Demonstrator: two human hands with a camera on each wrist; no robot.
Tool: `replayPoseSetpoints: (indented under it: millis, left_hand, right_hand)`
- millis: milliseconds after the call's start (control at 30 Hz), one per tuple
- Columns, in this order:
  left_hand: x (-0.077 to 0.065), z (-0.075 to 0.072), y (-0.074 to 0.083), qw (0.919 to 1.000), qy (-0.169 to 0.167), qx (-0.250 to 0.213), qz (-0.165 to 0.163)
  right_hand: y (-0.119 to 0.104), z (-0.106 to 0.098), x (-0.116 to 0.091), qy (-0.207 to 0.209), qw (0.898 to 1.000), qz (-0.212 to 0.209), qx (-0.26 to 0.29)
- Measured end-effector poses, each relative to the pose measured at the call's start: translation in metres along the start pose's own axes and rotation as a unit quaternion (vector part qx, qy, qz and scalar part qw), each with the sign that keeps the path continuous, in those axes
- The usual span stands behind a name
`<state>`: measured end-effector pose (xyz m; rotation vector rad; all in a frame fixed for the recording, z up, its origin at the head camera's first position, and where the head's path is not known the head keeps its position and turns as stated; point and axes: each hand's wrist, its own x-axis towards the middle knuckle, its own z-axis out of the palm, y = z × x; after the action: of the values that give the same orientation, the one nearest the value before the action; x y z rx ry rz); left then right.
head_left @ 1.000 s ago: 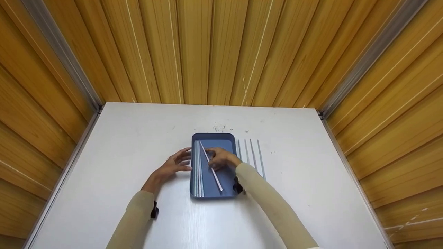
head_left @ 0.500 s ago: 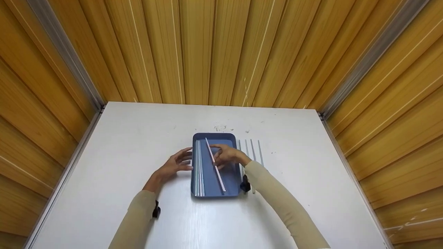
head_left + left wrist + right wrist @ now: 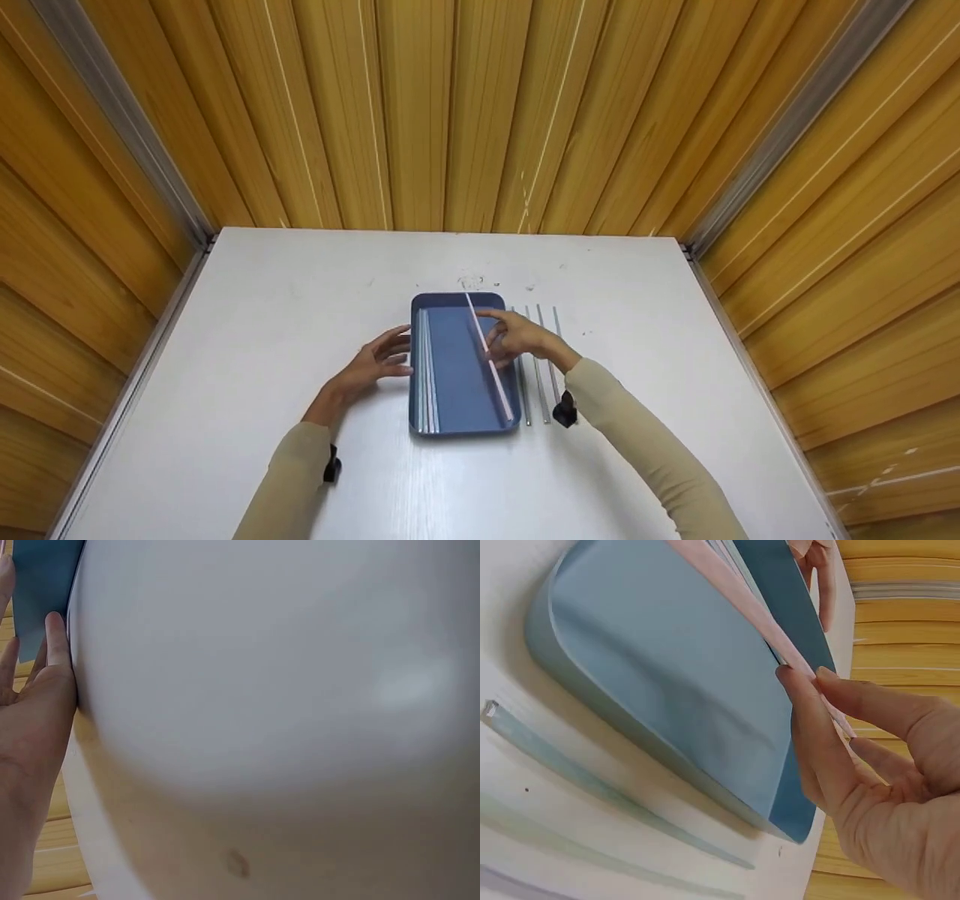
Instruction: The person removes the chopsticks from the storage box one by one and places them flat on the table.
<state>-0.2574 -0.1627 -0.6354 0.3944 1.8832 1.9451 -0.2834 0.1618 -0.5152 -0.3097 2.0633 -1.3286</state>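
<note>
My right hand (image 3: 519, 337) pinches a long thin pink stick (image 3: 501, 391) near its middle, between thumb and fingertips, above the right half of a blue rectangular tray (image 3: 459, 397). Slanting across the tray, the stick has its far end over the back rim. In the right wrist view, the pink stick (image 3: 731, 591) crosses over the tray floor. My left hand (image 3: 366, 367), fingers spread and thumb apart, rests against the tray's left side. Several pale sticks (image 3: 427, 375) lie side by side along the inner left wall of the tray.
Several more sticks (image 3: 541, 394) lie lengthwise on the white table just right of the tray, partly under my right forearm. A pale green stick (image 3: 592, 789) among them shows near the tray wall. Wood-patterned walls (image 3: 420, 112) enclose the table's back and sides.
My right hand has moved rightward across the tray with the pink stick, away from the row on the left. My left hand has stayed at the tray's left side.
</note>
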Motion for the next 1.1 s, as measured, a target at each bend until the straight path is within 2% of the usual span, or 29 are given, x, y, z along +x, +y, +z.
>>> replayPoseSetpoints:
  millis: [100,467,600,800,1100]
  left_hand:
    - [0.000,0.000,0.000,1.0000,0.000,-0.004,-0.004]
    - [0.001,-0.001,-0.001,0.9999,-0.008,-0.001,0.015]
    - [0.001,-0.001,-0.001,0.9998,-0.009,-0.002,0.018]
    - [0.001,-0.002,-0.001,0.9999,-0.006,0.006,0.012]
    - [0.002,-0.001,-0.002,1.0000,-0.004,0.002,0.001]
  right_hand:
    - [0.002,-0.005,-0.006,0.006,1.000,-0.004,-0.002]
    - [0.010,-0.026,-0.024,0.012,1.000,-0.011,0.005]
    - [0.012,-0.033,-0.029,0.027,1.000,-0.004,0.007]
    - [0.011,-0.042,-0.034,0.053,0.999,0.004,0.007]
    - [0.017,-0.057,-0.041,0.065,0.998,0.009,0.005]
